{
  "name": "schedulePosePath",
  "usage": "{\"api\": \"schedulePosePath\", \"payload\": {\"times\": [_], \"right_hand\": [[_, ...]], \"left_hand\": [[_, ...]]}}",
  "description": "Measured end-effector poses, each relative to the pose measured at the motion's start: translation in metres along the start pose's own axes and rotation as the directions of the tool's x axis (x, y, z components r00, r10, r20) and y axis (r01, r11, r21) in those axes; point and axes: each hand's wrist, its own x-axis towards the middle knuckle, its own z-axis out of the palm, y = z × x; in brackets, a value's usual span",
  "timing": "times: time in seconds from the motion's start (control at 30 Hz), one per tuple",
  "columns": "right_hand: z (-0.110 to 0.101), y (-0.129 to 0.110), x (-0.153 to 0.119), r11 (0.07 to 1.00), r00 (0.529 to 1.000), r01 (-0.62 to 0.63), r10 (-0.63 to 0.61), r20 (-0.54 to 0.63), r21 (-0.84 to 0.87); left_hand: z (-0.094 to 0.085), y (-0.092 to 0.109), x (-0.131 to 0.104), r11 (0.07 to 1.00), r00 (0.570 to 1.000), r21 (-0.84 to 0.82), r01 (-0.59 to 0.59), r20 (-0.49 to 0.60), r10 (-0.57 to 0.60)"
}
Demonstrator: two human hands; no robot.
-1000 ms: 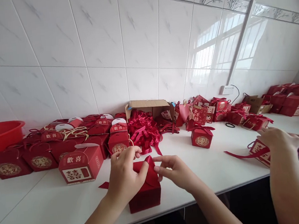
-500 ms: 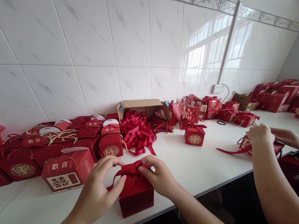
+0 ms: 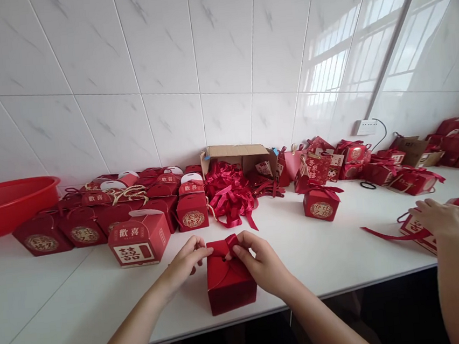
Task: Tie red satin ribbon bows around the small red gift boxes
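A small dark red gift box (image 3: 233,293) with curved top flaps stands in front of me near the table's front edge. Red satin ribbon (image 3: 231,242) is looped at the top of it. My right hand (image 3: 262,261) pinches this ribbon between thumb and forefinger at the box's upper right. On the upper left, my left hand (image 3: 187,260) has its fingers curled in around the ribbon, its thumb against the box top. The ribbon's left part is mostly hidden behind those fingers.
Left are rows of red gift boxes (image 3: 84,229), a larger printed box (image 3: 138,240) and a red basin (image 3: 17,206). Behind is a carton (image 3: 235,151) with a ribbon heap (image 3: 231,190). At right sit a tied box (image 3: 322,203) and a co-worker's hand (image 3: 441,222) on another box.
My left hand has closed from an open shape onto the ribbon. My right hand keeps its pinch. The view has swung left, so everything appears further right.
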Motion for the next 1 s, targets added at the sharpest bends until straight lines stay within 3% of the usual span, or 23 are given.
{"api": "schedulePosePath", "payload": {"times": [0.07, 0.17, 0.27, 0.37, 0.47, 0.63, 0.73, 0.87, 1.0], "right_hand": [[0.002, 0.0, 0.001, 1.0, 1.0, 0.006, -0.006, -0.023, 0.022], [0.006, -0.001, 0.001, 0.999, 0.998, 0.001, 0.002, -0.07, 0.043], [0.011, -0.001, 0.002, 0.999, 0.99, -0.018, 0.025, -0.135, 0.052], [0.015, -0.003, 0.005, 0.997, 0.981, -0.068, 0.072, -0.18, 0.03], [0.017, -0.006, 0.008, 0.99, 0.976, -0.137, 0.138, -0.169, 0.015], [0.016, -0.009, 0.012, 0.982, 0.974, -0.19, 0.185, -0.134, -0.025], [0.015, -0.011, 0.01, 0.985, 0.984, -0.155, 0.147, -0.096, -0.078], [0.007, -0.018, 0.003, 0.987, 0.998, -0.023, 0.031, 0.046, -0.159], [0.005, -0.018, 0.001, 0.983, 0.998, 0.009, 0.001, 0.058, -0.185]], "left_hand": [[-0.004, 0.001, 0.001, 0.997, 1.0, 0.072, -0.016, 0.026, 0.014], [-0.012, 0.004, 0.002, 0.958, 0.977, 0.202, -0.206, -0.011, 0.212], [-0.02, 0.013, -0.005, 0.814, 0.874, 0.366, -0.451, -0.003, 0.486], [-0.028, 0.031, -0.018, 0.615, 0.768, 0.522, -0.591, 0.132, 0.626], [-0.034, 0.054, -0.029, 0.488, 0.75, 0.621, -0.614, 0.263, 0.607], [-0.033, 0.086, -0.031, 0.395, 0.745, 0.664, -0.636, 0.394, 0.537], [-0.025, 0.098, -0.025, 0.405, 0.742, 0.639, -0.654, 0.436, 0.509], [-0.011, 0.106, -0.011, 0.407, 0.75, 0.641, -0.651, 0.458, 0.477], [0.007, 0.107, 0.009, 0.288, 0.689, 0.655, -0.699, 0.508, 0.517]]}}
